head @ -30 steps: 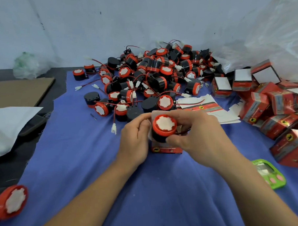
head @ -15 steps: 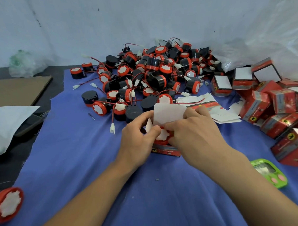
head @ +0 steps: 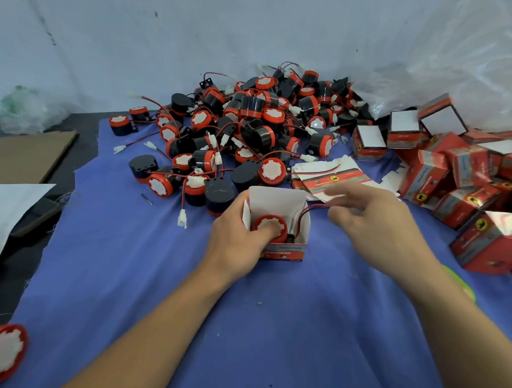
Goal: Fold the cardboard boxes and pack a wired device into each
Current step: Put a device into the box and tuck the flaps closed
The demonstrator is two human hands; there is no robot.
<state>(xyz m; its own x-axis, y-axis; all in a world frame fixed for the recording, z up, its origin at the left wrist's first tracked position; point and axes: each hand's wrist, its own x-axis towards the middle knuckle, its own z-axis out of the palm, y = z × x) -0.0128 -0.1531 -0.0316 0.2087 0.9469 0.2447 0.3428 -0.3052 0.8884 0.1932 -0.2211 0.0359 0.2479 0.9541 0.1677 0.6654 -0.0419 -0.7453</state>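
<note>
My left hand (head: 236, 232) has its fingers curled around the left side of the open cardboard box (head: 283, 251), and the thumb presses on the red face of the wired device (head: 266, 224) sitting inside. My right hand (head: 376, 218) is a little blurred; its fingers (head: 337, 212) pinch the wire (head: 304, 213), which rises out of the box. The box stands on the blue cloth (head: 135, 287) of the bench, near the pile of devices (head: 246, 126).

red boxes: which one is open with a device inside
The box the left hand holds: its flap stands up and a red-capped device sits inside.
</note>
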